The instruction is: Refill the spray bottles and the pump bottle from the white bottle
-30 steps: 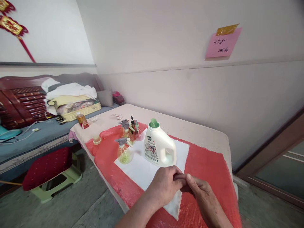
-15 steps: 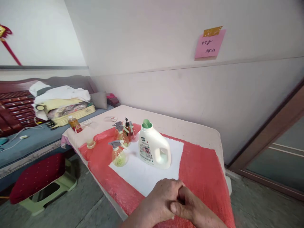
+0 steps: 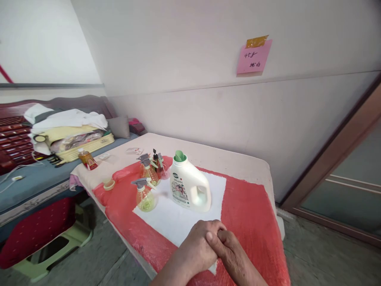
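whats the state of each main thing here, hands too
left hand, clasped
right hand, clasped with left hand
white jug, upright, uncapped, green spout showing
nearest spray bottle, upright, trigger head on
pink note, taped up
yellow suitcase, partly open
white cloth, spread flat

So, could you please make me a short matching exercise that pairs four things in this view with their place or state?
Things:
1. Jug
2. Pink note
3. Left hand
4. Stool

Places and states:
A. Clasped together with the right hand
B. Standing on the grey floor
C. Upright on the white sheet
D. Taped to the wall

Right pairs: 1-C, 2-D, 3-A, 4-B
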Available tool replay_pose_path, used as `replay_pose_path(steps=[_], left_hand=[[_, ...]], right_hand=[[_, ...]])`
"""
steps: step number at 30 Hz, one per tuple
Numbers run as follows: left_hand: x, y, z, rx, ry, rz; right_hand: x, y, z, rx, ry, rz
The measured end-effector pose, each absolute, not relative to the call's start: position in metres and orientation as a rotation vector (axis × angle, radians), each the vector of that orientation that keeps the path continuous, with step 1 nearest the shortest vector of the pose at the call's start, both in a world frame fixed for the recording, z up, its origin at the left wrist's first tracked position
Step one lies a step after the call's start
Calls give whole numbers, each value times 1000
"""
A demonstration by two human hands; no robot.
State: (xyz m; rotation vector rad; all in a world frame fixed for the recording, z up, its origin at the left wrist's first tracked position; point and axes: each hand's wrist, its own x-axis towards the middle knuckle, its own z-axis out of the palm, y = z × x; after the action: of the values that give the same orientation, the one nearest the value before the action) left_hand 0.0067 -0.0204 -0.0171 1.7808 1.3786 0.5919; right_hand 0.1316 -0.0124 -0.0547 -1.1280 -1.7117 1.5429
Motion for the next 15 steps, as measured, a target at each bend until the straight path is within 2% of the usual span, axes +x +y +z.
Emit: replay_pose_path(steps=[10,15], left_hand=[[-5,-17,-5,1789,1501,549],[-18,-9,-10,1664,1614,710]], right_hand=[[136,-6,-50,-1106,-1476,1336],[151,3,-46,-1171,-1359,1218]])
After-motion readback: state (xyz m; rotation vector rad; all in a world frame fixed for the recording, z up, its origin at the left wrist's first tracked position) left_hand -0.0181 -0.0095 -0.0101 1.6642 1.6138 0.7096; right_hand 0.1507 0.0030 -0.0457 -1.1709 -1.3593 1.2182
